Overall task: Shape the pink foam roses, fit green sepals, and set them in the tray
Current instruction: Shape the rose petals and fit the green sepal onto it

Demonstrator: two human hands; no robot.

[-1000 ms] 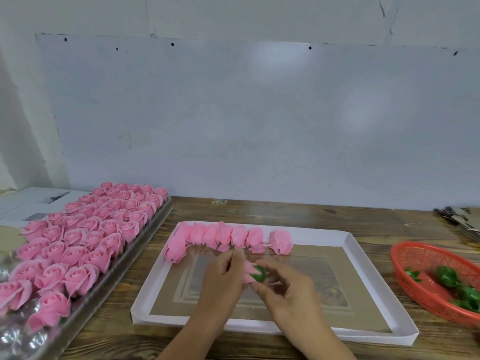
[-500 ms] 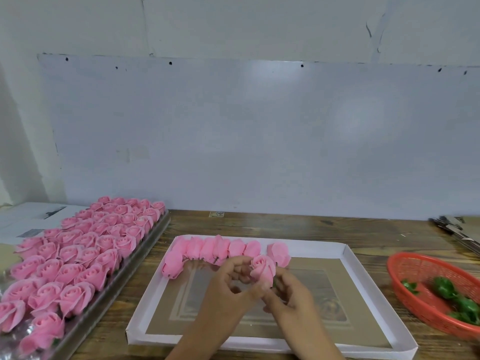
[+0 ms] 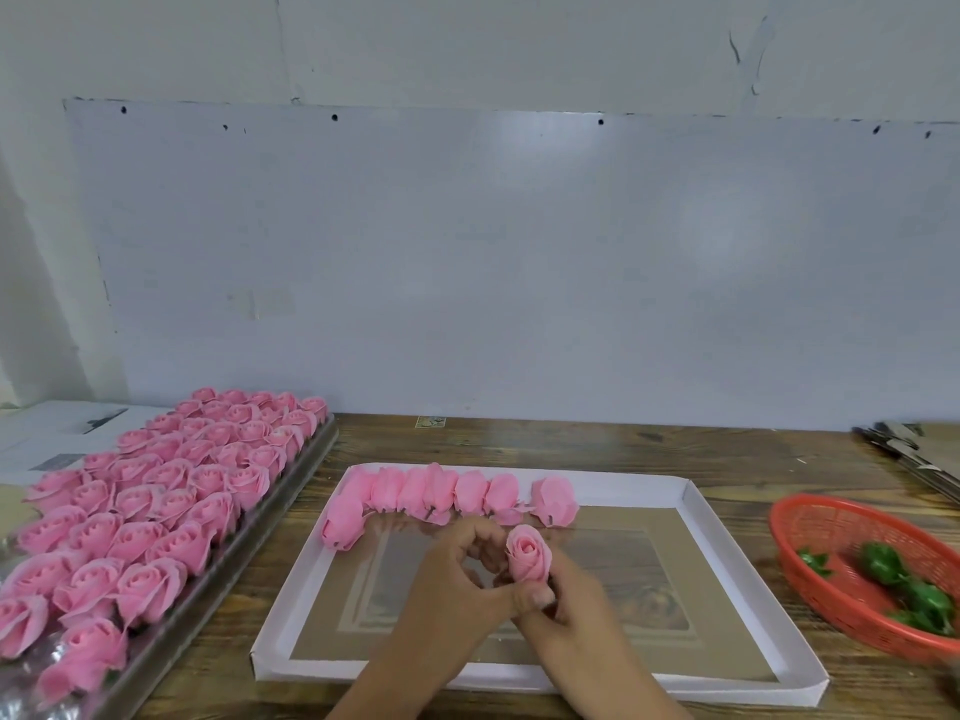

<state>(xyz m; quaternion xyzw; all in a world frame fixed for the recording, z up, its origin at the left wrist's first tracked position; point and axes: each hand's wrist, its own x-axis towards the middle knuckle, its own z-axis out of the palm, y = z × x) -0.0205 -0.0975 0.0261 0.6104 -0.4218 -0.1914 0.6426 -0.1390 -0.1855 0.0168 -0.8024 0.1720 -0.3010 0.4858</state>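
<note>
A: What lies nearest on the bench (image 3: 519,439)?

B: Dark, grainy wood planks; on them, closest to the viewer, a shallow white tray (image 3: 748,579) with a brownish printed floor; both forearms come in from the bottom edge and meet above its middle.

A: And the hands?

B: The left hand (image 3: 452,579) is turned knuckles-up, its fingers (image 3: 485,537) curled inward and its thumb pressed against the base of a pink rose (image 3: 528,553); the right hand (image 3: 561,605) sits just beside and under it, fingers curled round the same base from below; so both hands pinch the flower, which stands upright, bloom facing up, held above the tray rather than resting in it; whether a sepal is on it I cannot tell, the base being hidden.

A: What else is in the tray?

B: A row of finished roses (image 3: 447,493) lying on their sides along the far rim, touching one another, the leftmost bending toward the viewer.

A: To the sides?

B: On the left, a metal pan (image 3: 291,491) packed with open pink blooms (image 3: 156,491), bloom up; beyond it some printed paper (image 3: 57,433); on the right, a red mesh basket (image 3: 810,569) holding green sepals (image 3: 904,574); at the far right edge, a stack of flat grey sheets (image 3: 914,449).

A: And behind?

B: A pale bluish board (image 3: 519,262) fixed against a white wall (image 3: 467,44), rising straight from the bench's back edge.
</note>
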